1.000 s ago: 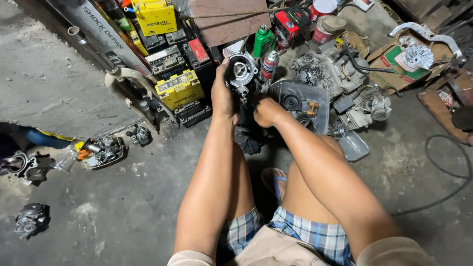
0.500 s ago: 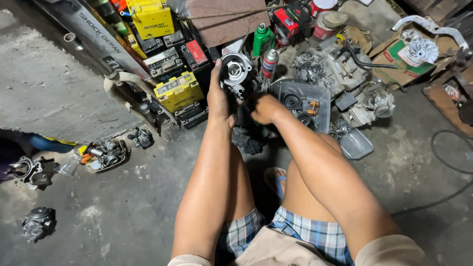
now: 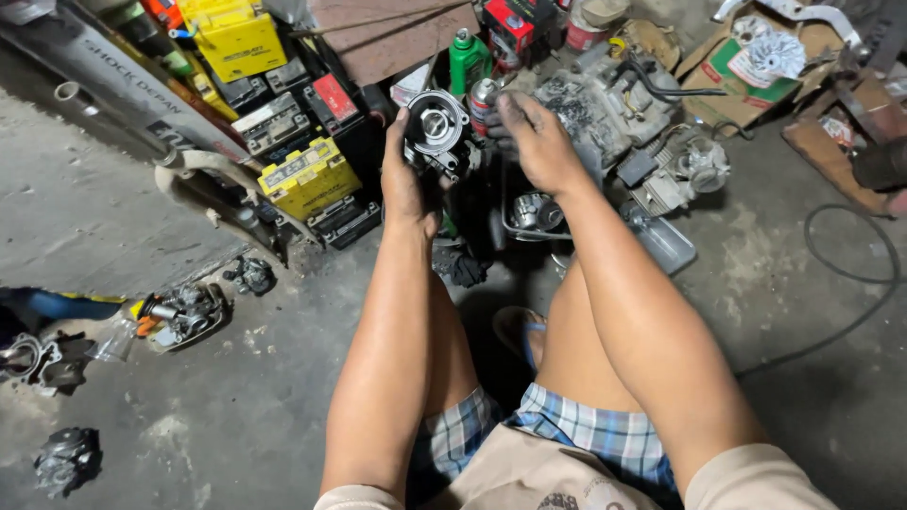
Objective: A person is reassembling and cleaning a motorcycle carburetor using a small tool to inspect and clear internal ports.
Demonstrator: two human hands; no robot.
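Note:
My left hand (image 3: 408,181) grips a dark metal carburetor body (image 3: 436,129) with a round open top, held up in front of me. My right hand (image 3: 534,140), grimy with oil, hovers just right of it with fingers apart and nothing in them. Below the hands a round metal part (image 3: 534,210) lies inside a shallow tray on the floor. My bare knees and plaid shorts fill the lower middle.
Yellow and black batteries (image 3: 307,175) are stacked at the left. A green bottle (image 3: 468,59), a spray can (image 3: 483,99) and an engine block (image 3: 605,109) lie behind the hands. Carburetor parts (image 3: 184,312) litter the concrete floor at left. A black cable (image 3: 850,283) curves at right.
Both hands have lifted up and apart. My right hand has let go of the carburetor body and now hovers open beside it; my left hand still holds it.

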